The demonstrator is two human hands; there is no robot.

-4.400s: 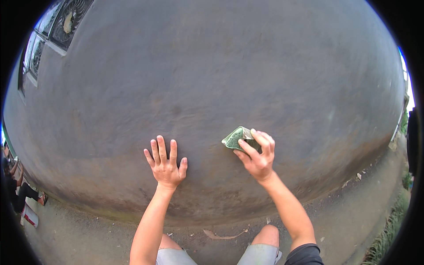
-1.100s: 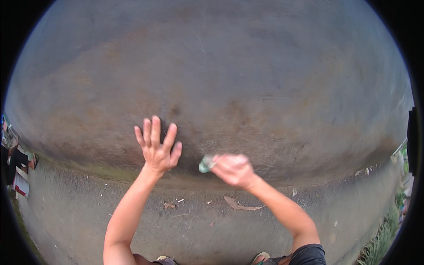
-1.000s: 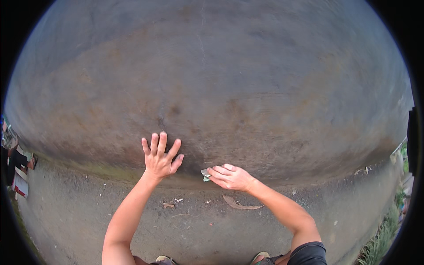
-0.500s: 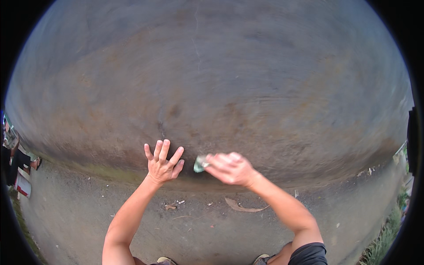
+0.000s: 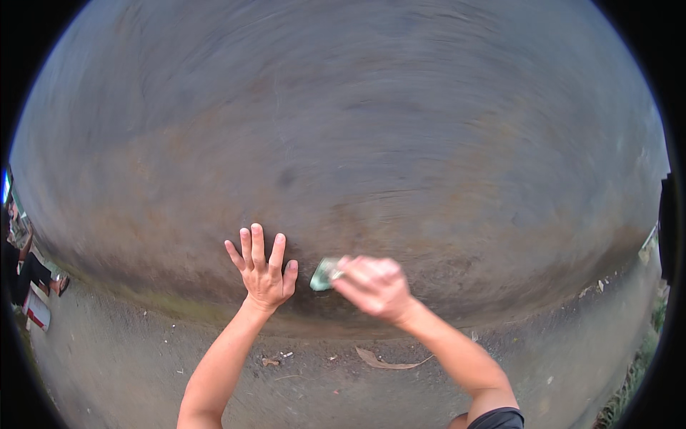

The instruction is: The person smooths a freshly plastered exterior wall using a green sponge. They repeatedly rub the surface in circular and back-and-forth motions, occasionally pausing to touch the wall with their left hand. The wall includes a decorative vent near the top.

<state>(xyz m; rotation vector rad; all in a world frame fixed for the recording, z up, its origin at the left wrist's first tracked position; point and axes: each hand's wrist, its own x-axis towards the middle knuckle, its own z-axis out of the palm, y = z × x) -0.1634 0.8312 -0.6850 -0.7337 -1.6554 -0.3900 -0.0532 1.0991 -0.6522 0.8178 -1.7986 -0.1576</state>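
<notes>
A weathered grey-brown wall (image 5: 386,143) fills most of the picture in front of me. My left hand (image 5: 264,275) lies on its lower part, palm down with fingers spread, holding nothing. To its right, my right hand (image 5: 373,286) is closed, fingers bunched and smeared by motion. From its fingertips a small flat pale-green piece (image 5: 325,274) pokes out toward the left, by the wall's dark, stained lower part. Its exact kind is too blurred to make out, and part of it is hidden in my fingers.
Along the wall's foot runs grey ground (image 5: 307,393), with a curled dry leaf (image 5: 386,362) and small litter on it. At the far left a person (image 5: 32,272) in dark clothes is near a white and red bucket (image 5: 36,311). Grass (image 5: 632,390) borders the right side.
My left hand's fingers now point up straighter and spread on the wall. My right hand has shifted slightly lower with the pale-green piece still in it. The whole view has tilted slightly.
</notes>
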